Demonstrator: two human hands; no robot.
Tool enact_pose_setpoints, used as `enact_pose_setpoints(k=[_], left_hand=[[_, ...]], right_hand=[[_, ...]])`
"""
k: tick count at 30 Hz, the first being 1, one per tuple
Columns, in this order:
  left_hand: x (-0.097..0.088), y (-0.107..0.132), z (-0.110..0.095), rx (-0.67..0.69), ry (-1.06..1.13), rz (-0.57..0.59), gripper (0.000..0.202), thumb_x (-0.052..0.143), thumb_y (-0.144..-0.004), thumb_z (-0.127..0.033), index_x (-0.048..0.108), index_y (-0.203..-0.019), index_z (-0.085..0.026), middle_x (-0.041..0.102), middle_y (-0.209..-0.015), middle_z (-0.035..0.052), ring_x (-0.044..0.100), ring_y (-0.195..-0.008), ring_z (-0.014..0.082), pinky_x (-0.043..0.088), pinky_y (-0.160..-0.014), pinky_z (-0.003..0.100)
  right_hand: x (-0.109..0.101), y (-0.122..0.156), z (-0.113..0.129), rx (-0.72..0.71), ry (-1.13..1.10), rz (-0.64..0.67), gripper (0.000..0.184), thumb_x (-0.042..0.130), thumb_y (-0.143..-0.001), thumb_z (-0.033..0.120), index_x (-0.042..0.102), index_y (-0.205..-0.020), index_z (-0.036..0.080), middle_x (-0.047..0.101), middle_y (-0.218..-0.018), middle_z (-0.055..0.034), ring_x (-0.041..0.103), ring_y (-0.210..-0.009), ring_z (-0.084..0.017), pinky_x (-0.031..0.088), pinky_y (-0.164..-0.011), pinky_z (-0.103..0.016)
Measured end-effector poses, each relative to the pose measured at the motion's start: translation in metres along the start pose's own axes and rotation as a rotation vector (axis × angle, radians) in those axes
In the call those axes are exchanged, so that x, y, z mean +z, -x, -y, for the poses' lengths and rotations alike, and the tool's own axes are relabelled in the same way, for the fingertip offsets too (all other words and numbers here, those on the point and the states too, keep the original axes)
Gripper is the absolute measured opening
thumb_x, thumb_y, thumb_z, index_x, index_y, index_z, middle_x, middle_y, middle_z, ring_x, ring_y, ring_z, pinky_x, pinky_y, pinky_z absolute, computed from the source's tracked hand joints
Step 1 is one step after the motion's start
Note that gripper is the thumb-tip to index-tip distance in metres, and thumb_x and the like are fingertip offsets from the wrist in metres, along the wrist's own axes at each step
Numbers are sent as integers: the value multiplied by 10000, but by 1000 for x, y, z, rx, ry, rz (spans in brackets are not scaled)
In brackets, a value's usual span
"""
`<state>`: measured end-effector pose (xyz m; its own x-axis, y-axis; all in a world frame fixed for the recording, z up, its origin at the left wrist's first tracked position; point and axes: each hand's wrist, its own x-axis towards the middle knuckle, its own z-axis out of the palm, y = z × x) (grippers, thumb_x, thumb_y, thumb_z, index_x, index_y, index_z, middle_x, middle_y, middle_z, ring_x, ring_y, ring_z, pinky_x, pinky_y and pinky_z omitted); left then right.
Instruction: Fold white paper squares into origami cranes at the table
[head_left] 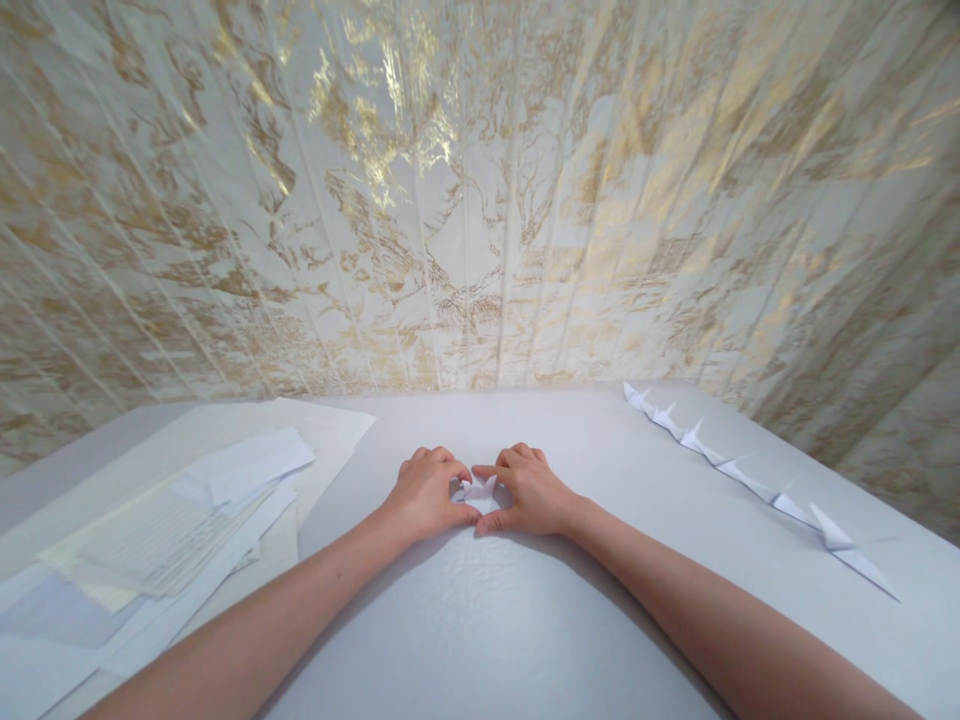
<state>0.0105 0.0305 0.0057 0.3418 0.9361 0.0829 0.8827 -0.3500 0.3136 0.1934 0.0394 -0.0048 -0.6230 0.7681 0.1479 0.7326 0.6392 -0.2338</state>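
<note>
A small folded white paper piece (480, 491) lies on the white table (480, 620) near its middle. My left hand (426, 494) and my right hand (531, 490) meet over it, fingers curled and pinching its edges from both sides. Thumbs touch below the paper, and most of the piece is hidden between the hands.
A loose pile of white and cream paper sheets (172, 520) covers the table's left side. A row of several finished folded paper cranes (750, 480) runs along the right edge. A gold-and-white marbled wall (480, 200) stands right behind the table.
</note>
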Motion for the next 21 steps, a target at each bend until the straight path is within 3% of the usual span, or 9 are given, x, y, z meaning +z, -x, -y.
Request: enact_pose_setpoints(k=[9,21], left_hand=[[1,0,2,23,22,29,449,712,-517,-511,649,-913,-307,554,-1028,29,470,-998,268,381,-843,393],[-1,1,1,26,-92,86,581,658,-525,-613,594,-1068,-416,427,-1280,45,364,-1144,337,337,-894,478]], right_hand=[[-1,1,4,12,-13,-1,871,541,-521,778,518,-1216,254,545,-905,-95,438,-936,-283,311,-834,-430],[1,1,3,15,2,4,838,548,-550,758,529,-1191,218,550,-921,-104,437,-941,-280,313,-833,-429]])
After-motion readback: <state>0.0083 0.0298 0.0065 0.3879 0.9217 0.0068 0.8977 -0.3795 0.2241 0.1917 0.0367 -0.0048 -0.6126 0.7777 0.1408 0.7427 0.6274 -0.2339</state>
